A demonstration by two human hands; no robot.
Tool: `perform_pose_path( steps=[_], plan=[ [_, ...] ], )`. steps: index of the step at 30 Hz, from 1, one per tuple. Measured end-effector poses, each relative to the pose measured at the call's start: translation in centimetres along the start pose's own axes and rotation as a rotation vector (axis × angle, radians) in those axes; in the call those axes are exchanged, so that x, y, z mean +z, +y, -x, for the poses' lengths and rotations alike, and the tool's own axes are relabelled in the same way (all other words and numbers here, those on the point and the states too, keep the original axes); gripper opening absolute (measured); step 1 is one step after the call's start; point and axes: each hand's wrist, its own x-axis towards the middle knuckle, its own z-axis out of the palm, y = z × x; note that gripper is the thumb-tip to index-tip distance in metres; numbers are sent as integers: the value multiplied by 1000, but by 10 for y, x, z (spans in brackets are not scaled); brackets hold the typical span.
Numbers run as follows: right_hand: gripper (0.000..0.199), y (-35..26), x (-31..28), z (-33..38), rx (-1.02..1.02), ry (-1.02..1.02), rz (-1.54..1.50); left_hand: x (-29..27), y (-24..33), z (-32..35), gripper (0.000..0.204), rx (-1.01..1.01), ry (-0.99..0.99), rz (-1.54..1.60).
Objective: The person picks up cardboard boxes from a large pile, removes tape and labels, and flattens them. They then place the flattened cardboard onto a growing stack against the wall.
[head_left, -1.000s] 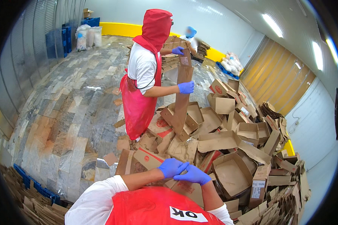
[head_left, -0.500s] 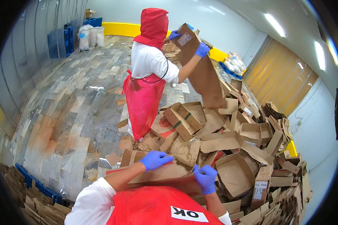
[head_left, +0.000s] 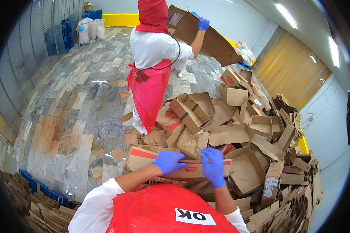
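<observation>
A long cardboard box (head_left: 191, 168) with a red stripe and a round red print lies across in front of my apron. My left hand (head_left: 169, 162), in a blue glove, is closed over its upper edge, left of the print. Toward its right end my gloved right hand (head_left: 213, 167) is closed at the same edge, fingers bent; the fingertips are partly hidden. Cardboard boxes (head_left: 243, 171), opened and crumpled, heap up just beyond and to the right.
Ahead, a co-worker (head_left: 153, 50) in a red hood and apron holds up a large cardboard sheet (head_left: 206, 39). Stacks of flattened cardboard (head_left: 35, 209) stand at lower left by a blue pallet (head_left: 41, 188). White bags (head_left: 243, 52) lie near the yellow curb.
The box in my hands has tilted, and its printed side now shows. My left hand has shifted right. The co-worker's sheet has swung higher, more nearly level.
</observation>
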Motion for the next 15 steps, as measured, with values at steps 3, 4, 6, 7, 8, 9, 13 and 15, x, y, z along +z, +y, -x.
perform_pose_path(
  steps=[3, 4, 6, 7, 8, 9, 13, 15],
  plan=[
    [20, 17, 41, 41, 116, -143, 150, 2, 16, -16, 41, 85, -49, -29],
    [26, 21, 46, 48, 114, -47, 146, -4, 18, -14, 40, 114, -69, -26],
    [41, 32, 48, 59, 121, 150, 139, -35, 24, -11, 39, 128, -99, -66],
    [42, 41, 42, 65, 209, 192, 96, -66, 28, -10, 38, 115, -114, -110],
    [44, 52, 32, 71, 294, 230, 54, -86, 25, -7, 38, 100, -128, -150],
    [46, 62, 24, 75, 376, 274, 10, -91, 11, -5, 40, 73, -72, 18],
    [45, 82, 13, 91, 549, 288, -86, -52, -52, -13, 52, -131, 143, 519],
    [44, 75, 15, 88, 608, 208, -131, -25, -60, -11, 58, -231, 197, 601]
  ],
)
